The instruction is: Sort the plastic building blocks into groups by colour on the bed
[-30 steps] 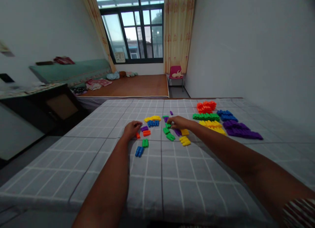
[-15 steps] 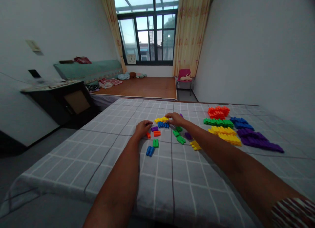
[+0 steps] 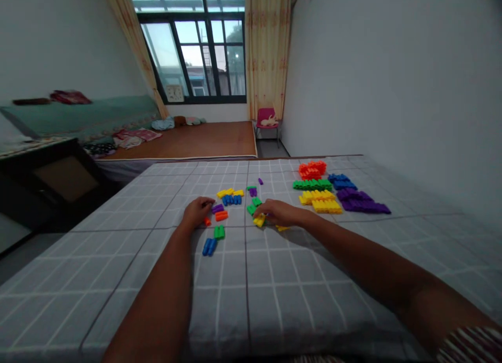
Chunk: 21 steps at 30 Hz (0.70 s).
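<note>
My right hand (image 3: 276, 212) is closed, its fingertips pinching a yellow toy block (image 3: 259, 220) low over the cloth. Just beyond the fingertips lie green blocks (image 3: 254, 204), and another yellow block (image 3: 282, 228) is partly hidden below the hand. My left hand (image 3: 198, 212) rests on the cloth, fingers bent and a little apart, with nothing visible in them. Against it is an orange block (image 3: 207, 222), partly covered; a purple block (image 3: 217, 208) and an orange pair (image 3: 221, 215) sit to its right. Behind them stands a blue row (image 3: 231, 200) before a yellow row (image 3: 230, 193).
Nearer me lie a green pair (image 3: 219, 231) and a blue pair (image 3: 209, 247). At right are stacked rows of orange (image 3: 312, 170), green (image 3: 312, 185), yellow (image 3: 320, 201), blue (image 3: 342, 181) and purple (image 3: 363, 201) blocks. A checked cloth (image 3: 219, 295) covers the table.
My right hand has left the yellow row at the back, come nearer me and taken hold of a yellow block. The left hand stays beside the orange block. The view has swung right.
</note>
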{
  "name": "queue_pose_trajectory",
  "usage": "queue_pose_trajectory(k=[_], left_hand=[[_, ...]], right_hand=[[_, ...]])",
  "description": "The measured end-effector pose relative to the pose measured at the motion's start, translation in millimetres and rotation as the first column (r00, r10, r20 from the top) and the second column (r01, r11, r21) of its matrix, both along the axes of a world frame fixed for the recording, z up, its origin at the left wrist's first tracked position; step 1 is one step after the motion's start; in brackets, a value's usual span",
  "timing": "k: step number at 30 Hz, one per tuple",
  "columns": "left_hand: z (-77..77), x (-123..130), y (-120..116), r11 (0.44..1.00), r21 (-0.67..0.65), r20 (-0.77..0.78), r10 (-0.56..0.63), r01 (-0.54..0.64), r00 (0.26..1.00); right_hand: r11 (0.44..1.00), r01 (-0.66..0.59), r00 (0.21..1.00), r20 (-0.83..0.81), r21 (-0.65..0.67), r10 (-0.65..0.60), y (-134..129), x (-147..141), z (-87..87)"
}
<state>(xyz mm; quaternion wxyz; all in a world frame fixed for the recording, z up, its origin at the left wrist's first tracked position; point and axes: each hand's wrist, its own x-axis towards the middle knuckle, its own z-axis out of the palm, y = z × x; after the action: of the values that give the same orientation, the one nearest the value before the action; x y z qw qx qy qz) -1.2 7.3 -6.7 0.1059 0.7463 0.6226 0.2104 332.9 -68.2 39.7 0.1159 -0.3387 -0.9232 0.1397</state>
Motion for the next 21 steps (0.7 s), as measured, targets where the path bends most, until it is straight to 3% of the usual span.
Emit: queue_pose_trajectory(k=[5, 13, 21], left_hand=[[3.9, -0.2, -2.7, 1.0, 0.007, -0.043, 0.005, -0.005, 0.999], [10.1, 0.6, -4.8, 1.0, 0.002, -0.006, 0.002, -0.002, 1.0], [7.2, 2.5, -5.5, 1.0, -0.005, 0.021, 0.011, -0.011, 1.0]], right_hand=[[0.995, -0.028, 1.0, 0.004, 0.094, 0.028, -23.0, -19.6, 1.8], [0.96, 0.09, 0.988, 0.095, 0.264, -0.119, -45.2, -34.1, -10.0], [0.971, -0.015, 1.0, 0.023, 0.24, 0.01, -54.3, -49.4, -23.1]])
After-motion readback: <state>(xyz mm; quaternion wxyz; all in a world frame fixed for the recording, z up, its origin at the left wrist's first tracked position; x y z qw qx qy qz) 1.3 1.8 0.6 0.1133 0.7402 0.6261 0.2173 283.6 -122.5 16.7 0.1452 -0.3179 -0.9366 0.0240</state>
